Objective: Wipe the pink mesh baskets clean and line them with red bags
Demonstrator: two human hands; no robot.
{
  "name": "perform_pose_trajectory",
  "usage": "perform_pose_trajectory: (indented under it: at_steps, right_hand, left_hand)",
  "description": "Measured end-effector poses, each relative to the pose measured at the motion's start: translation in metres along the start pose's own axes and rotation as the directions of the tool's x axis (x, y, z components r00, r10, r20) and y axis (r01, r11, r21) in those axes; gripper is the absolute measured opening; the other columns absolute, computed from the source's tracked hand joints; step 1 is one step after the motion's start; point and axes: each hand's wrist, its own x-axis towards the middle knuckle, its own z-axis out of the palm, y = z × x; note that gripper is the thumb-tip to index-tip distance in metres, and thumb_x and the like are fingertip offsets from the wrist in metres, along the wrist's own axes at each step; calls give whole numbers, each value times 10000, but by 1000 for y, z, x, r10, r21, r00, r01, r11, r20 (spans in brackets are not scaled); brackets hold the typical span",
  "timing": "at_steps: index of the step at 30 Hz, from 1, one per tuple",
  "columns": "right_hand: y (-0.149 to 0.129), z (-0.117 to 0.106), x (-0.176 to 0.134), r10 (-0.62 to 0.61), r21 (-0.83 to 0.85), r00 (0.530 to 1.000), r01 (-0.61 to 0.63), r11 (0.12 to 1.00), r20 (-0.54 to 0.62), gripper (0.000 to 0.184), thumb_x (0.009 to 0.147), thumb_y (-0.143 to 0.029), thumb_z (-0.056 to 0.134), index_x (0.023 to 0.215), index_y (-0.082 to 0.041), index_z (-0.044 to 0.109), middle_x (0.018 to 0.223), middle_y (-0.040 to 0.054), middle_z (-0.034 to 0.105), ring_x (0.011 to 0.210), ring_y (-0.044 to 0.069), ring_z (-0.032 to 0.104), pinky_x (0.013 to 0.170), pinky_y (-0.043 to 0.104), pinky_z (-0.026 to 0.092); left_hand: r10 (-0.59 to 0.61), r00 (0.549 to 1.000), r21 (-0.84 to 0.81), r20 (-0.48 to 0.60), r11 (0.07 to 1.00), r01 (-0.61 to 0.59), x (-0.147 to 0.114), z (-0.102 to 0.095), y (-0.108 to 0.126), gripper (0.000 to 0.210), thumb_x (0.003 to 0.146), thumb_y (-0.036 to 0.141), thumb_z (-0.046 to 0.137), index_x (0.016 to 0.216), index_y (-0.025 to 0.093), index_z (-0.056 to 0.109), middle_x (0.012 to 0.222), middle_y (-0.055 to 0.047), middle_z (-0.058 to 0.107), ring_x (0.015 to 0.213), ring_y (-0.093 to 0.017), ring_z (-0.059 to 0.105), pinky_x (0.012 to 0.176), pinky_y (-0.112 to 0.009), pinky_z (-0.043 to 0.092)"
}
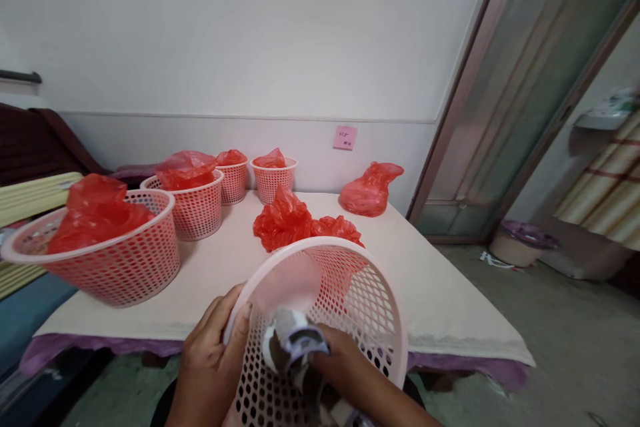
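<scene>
A pink perforated plastic basket (395, 293) is tilted toward me at the table's front edge. My left hand (215, 340) grips its left rim, thumb on the inside and fingers outside. Reaching into the basket, my right hand (337, 353) is closed on a bunched cloth (293, 333) with white, grey and dark olive patches. The cloth presses near or against the basket's inner wall; whether it touches is hard to tell. Just behind the basket lie crumpled red plastic bags (285, 217).
Pink baskets with red bags, including a near one (125, 267), stand along the table's left side. A full-looking red bag (370, 190) sits at the back right. A pink note (345, 137) is on the wall. A bin (517, 243) stands on the floor, right.
</scene>
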Motion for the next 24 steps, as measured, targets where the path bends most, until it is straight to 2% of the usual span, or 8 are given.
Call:
perform_pose_trajectory:
  at_steps: [2, 5, 8, 12, 15, 19, 21, 24]
  right_hand:
    - [1, -5, -1, 98, 305, 994, -80, 949, -46, 190, 683, -206, 553, 823, -175, 678, 763, 5, 696, 755, 188, 642, 744, 305, 477]
    - [-5, -7, -3, 279, 678, 957, -153, 719, -81, 183, 712, -278, 612, 853, -168, 647, 650, -15, 658, 570, 156, 610, 610, 280, 486]
    - [-25, -5, 3, 372, 824, 917, -99, 558, -142, 239, 676, -295, 692, 867, -171, 620, 620, -26, 648, 477, 130, 568, 514, 251, 459]
    - [-65, 10, 21, 250, 876, 943, 78, 476, -220, 377, 642, -286, 749, 974, -165, 619, 751, 17, 707, 649, 180, 663, 630, 287, 518]
    - [-87, 27, 26, 68, 817, 970, 158, 555, -234, 311, 694, -257, 701, 989, -182, 637, 871, 24, 724, 747, 186, 677, 704, 301, 525]
    - [-92, 38, 16, -204, 498, 978, 199, 844, -46, 225, 699, -72, 566, 858, -182, 683, 824, -17, 706, 784, 154, 647, 751, 261, 499]
    - [-88, 35, 12, -252, 376, 968, 230, 897, 9, 236, 714, -48, 531, 831, -182, 686, 788, -32, 687, 796, 143, 628, 778, 251, 488]
    - [-81, 26, 11, -176, 397, 982, 187, 898, -66, 226, 780, -125, 541, 952, -185, 674, 800, -29, 674, 781, 148, 628, 756, 258, 496]
  left_hand:
    - [-36, 999, -23, -9, 999, 35, 1, 0, -2, 349, 907, 412, 518, 1212, 260, 595, 1210, -52, 665, 1090, -182, 607, 899, -281, 479]
    - [-98, 995, -65, -12, 993, 97, 0, 2, -4, 363, 901, 442, 519, 1214, 280, 607, 1236, -38, 665, 1126, -184, 595, 954, -298, 460]
    - [-134, 991, -96, -6, 986, 133, -4, 4, -2, 374, 902, 456, 510, 1222, 289, 608, 1273, -32, 653, 1167, -183, 578, 994, -311, 438]
    - [-129, 992, -88, 15, 988, 130, -10, 8, 6, 377, 909, 453, 497, 1213, 268, 620, 1271, -40, 659, 1176, -190, 582, 982, -301, 459]
    - [-128, 991, -97, 51, 987, 132, -13, 10, 7, 395, 913, 455, 488, 1239, 265, 605, 1288, -39, 651, 1192, -190, 576, 979, -288, 471]
    - [-144, 989, -102, 16, 984, 145, -13, 6, 0, 369, 910, 444, 508, 1230, 288, 606, 1290, -6, 651, 1200, -165, 570, 1019, -259, 440]
    - [-132, 991, -79, 34, 988, 134, -11, 3, 0, 353, 911, 447, 504, 1212, 301, 615, 1271, 5, 657, 1173, -166, 582, 1024, -268, 431]
    - [-150, 987, -68, 54, 986, 154, -5, -3, 7, 381, 893, 489, 509, 1192, 287, 630, 1231, -10, 671, 1154, -204, 587, 973, -297, 463]
